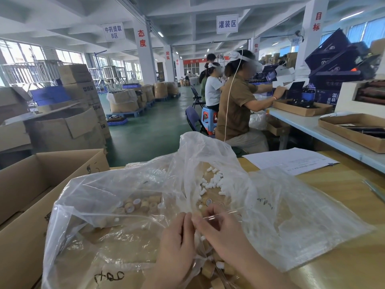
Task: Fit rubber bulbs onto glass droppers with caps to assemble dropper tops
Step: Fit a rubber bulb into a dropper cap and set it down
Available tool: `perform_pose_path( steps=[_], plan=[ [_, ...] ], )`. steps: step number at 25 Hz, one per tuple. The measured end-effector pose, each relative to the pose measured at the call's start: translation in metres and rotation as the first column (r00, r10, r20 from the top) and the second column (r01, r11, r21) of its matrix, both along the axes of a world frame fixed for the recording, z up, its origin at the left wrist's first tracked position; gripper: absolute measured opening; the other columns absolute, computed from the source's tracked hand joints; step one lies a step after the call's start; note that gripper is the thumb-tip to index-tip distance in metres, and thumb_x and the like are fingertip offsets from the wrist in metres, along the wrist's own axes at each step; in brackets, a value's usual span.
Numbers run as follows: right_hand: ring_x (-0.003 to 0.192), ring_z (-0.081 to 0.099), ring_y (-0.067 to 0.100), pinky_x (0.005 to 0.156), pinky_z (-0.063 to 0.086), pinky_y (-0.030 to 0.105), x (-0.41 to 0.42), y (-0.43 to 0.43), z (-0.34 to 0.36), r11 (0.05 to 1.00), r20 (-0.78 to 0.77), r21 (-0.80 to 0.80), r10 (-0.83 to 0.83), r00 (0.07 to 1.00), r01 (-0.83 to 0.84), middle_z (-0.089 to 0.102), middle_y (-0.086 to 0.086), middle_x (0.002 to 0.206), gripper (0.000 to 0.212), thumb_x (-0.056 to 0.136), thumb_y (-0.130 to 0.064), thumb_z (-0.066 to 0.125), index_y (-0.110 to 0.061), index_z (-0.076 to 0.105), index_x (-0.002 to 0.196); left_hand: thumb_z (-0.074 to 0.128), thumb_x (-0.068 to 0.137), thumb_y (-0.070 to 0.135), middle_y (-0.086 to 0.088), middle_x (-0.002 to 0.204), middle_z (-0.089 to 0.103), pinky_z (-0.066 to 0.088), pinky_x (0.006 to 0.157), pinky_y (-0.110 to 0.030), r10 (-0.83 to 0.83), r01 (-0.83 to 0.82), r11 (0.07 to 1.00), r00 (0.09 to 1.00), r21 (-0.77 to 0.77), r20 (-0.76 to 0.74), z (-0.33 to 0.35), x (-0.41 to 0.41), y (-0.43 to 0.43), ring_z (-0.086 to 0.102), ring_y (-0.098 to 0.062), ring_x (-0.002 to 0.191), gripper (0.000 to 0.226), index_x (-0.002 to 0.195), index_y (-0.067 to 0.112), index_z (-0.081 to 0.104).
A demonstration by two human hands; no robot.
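We are pinching one glass dropper (227, 212) in our right hand (218, 230), over the plastic bag (291, 215). Our left hand (177, 243) is curling its fingertips against the right; we cannot tell its grip. Rubber bulbs (214, 182) and tan caps (143, 205) are lying inside the bag, too many to count.

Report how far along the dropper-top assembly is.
Done: hard to tell; the caps near the wrists may be finished. In hand: the right hand pinches a glass dropper, the left hand meeting its end. Left: a heap of loose bulbs and many bare caps in the plastic bag.
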State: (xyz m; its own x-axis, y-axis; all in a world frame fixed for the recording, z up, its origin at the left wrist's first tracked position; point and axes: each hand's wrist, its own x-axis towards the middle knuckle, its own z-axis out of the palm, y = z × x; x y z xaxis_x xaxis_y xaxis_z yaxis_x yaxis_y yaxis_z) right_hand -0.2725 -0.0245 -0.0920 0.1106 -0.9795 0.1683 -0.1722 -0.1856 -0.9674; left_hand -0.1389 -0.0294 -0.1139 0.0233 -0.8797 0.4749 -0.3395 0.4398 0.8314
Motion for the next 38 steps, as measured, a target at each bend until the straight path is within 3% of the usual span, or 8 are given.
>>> perform_pose_path(
  steps=[6, 12, 16, 21, 23, 27, 33, 38],
  plan=[
    [0.042, 0.042, 0.007, 0.046, 0.033, 0.019, 0.003, 0.003, -0.002, 0.974, -0.361, -0.216, -0.146, 0.921, 0.069, 0.045, -0.007, 0.044, 0.057, 0.079, -0.075, 0.035, -0.026, 0.051, 0.054, 0.046, 0.096, 0.030, -0.002, 0.045, 0.036, 0.023, 0.042, -0.027, -0.217, 0.299, 0.925, 0.921, 0.234, -0.322, 0.009, -0.002, -0.001, 0.030, -0.014, 0.041, 0.040, 0.060, 0.017, 0.060],
    [0.039, 0.030, 0.007, 0.043, 0.027, 0.016, 0.003, 0.003, 0.003, 0.999, -0.016, -0.022, 0.037, 0.999, -0.037, 0.032, -0.010, 0.040, 0.050, 0.085, -0.050, 0.043, -0.022, 0.039, 0.044, 0.048, 0.088, 0.032, 0.000, 0.044, 0.026, 0.020, 0.040, -0.019, -0.308, 0.548, 0.784, 0.751, 0.291, -0.584, 0.015, -0.001, 0.002, 0.019, -0.011, 0.039, 0.038, 0.056, 0.016, 0.061],
    [0.042, 0.021, 0.011, 0.045, 0.019, 0.024, 0.002, 0.003, 0.003, 0.968, 0.282, 0.189, 0.106, 0.953, -0.163, 0.028, -0.002, 0.046, 0.055, 0.101, -0.032, 0.040, -0.020, 0.051, 0.048, 0.051, 0.083, 0.031, -0.001, 0.043, 0.030, 0.022, 0.037, -0.019, -0.285, 0.589, 0.755, 0.691, 0.289, -0.664, 0.021, -0.001, 0.005, 0.023, -0.010, 0.035, 0.035, 0.053, 0.013, 0.053],
    [0.044, 0.023, 0.014, 0.047, 0.019, 0.025, 0.002, 0.007, 0.008, 0.999, 0.069, 0.011, 0.053, 0.996, -0.054, 0.027, -0.001, 0.047, 0.054, 0.083, -0.057, 0.059, -0.022, 0.038, 0.047, 0.045, 0.096, 0.024, -0.002, 0.041, 0.029, 0.026, 0.036, -0.019, -0.225, 0.442, 0.845, 0.805, 0.301, -0.549, 0.021, -0.005, 0.005, 0.025, -0.013, 0.034, 0.044, 0.056, 0.012, 0.058],
    [0.046, 0.028, 0.015, 0.047, 0.026, 0.024, 0.000, 0.006, 0.009, 0.996, -0.023, -0.082, -0.034, 0.999, 0.032, 0.029, 0.000, 0.048, 0.059, 0.075, -0.070, 0.051, -0.018, 0.041, 0.048, 0.038, 0.101, 0.018, -0.001, 0.039, 0.028, 0.026, 0.037, -0.019, -0.206, 0.428, 0.849, 0.808, 0.309, -0.552, 0.020, -0.004, 0.005, 0.025, -0.014, 0.033, 0.054, 0.051, 0.017, 0.058],
    [0.046, 0.030, 0.015, 0.049, 0.026, 0.025, -0.014, -0.004, 0.005, 0.980, -0.011, -0.162, -0.118, 0.993, 0.115, 0.030, 0.004, 0.048, 0.084, 0.081, -0.072, 0.050, 0.009, 0.049, 0.060, 0.044, 0.098, 0.028, -0.004, 0.041, 0.030, 0.027, 0.038, -0.022, -0.178, 0.430, 0.837, 0.799, 0.339, -0.575, 0.018, -0.001, 0.003, 0.028, -0.018, 0.035, 0.049, 0.051, 0.013, 0.051],
    [0.042, 0.034, 0.005, 0.046, 0.025, 0.014, -0.017, -0.004, 0.002, 0.925, -0.196, -0.380, -0.099, 0.976, 0.018, 0.037, -0.012, 0.044, 0.039, 0.090, -0.044, 0.044, -0.031, 0.043, 0.053, 0.063, 0.076, 0.056, -0.001, 0.038, 0.031, 0.027, 0.039, -0.022, -0.217, 0.309, 0.924, 0.909, 0.227, -0.356, 0.009, -0.001, 0.001, 0.029, -0.014, 0.034, 0.076, 0.074, -0.018, 0.047],
    [0.046, 0.044, 0.019, 0.045, 0.035, 0.033, -0.016, -0.004, -0.003, 0.905, -0.347, -0.425, -0.137, 0.928, -0.025, 0.046, -0.007, 0.050, 0.033, 0.090, -0.050, 0.039, -0.033, 0.048, 0.063, 0.056, 0.086, 0.039, -0.001, 0.043, 0.034, 0.029, 0.044, -0.023, -0.077, 0.081, 0.996, 0.993, 0.047, -0.087, 0.005, 0.001, -0.002, 0.034, -0.010, 0.043, 0.055, 0.058, -0.008, 0.049]
  ],
)
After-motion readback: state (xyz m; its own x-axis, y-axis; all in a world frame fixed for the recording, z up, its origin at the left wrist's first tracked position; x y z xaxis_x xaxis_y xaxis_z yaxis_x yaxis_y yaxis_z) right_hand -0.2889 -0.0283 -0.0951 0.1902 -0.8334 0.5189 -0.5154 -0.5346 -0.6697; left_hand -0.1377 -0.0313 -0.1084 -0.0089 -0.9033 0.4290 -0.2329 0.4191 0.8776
